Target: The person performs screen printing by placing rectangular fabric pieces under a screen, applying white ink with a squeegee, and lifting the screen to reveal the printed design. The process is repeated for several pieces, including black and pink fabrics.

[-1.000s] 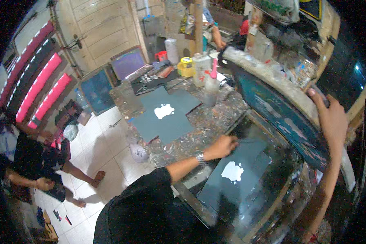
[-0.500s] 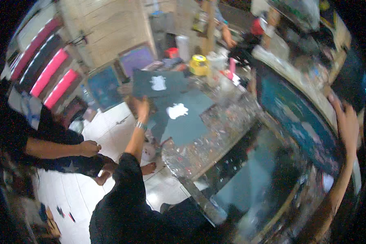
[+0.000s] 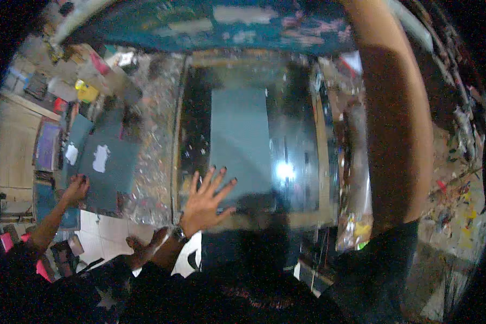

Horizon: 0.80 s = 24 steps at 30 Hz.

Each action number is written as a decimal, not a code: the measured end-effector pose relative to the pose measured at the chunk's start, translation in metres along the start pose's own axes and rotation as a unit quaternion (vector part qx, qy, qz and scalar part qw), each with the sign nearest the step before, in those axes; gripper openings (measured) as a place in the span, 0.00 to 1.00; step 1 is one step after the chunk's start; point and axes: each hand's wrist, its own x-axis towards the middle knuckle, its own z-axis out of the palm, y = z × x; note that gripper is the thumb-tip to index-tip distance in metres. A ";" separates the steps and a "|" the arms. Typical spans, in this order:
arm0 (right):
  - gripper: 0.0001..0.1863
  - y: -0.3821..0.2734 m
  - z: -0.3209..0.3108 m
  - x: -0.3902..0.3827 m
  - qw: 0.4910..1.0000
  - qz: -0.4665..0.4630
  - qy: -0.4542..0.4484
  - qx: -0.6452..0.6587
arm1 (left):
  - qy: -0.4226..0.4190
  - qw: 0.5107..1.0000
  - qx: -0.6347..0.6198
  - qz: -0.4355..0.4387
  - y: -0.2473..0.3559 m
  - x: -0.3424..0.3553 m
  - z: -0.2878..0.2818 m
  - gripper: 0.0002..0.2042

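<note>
A grey-blue sheet (image 3: 240,135) lies on a dark glossy board (image 3: 297,113) in front of me. My left hand (image 3: 206,198), a watch at its wrist, is open with fingers spread over the sheet's near left corner. Whether it presses down or hovers I cannot tell. My right forearm (image 3: 399,119) reaches up along the right side; its hand is out of the picture. Beyond the board a teal printing screen (image 3: 237,27) is tilted up, cut off by the top edge.
At left, a co-worker's hand (image 3: 78,189) is at grey sheets with white prints (image 3: 100,157). A paint-spattered table strip (image 3: 156,124) borders the board. Farther left stand a yellow container (image 3: 86,90) and a purple framed panel (image 3: 47,144). White floor tiles (image 3: 110,235) show below.
My view has turned right. My left hand has left the printed sheets and come over the plain sheet on the board. A co-worker's hand has reached the printed sheets.
</note>
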 end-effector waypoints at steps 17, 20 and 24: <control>0.24 -0.080 0.052 -0.258 0.997 -0.052 -0.059 0.001 | 0.420 0.576 -0.670 -0.205 0.018 0.001 -0.085 0.27; 0.22 -0.078 0.111 -0.309 0.981 -0.048 -0.186 0.002 | 0.357 0.580 -0.676 -0.282 0.005 -0.030 -0.022 0.24; 0.22 -0.071 0.120 -0.313 0.941 -0.056 -0.315 0.113 | 0.339 0.650 -0.580 -0.354 -0.001 -0.059 0.012 0.17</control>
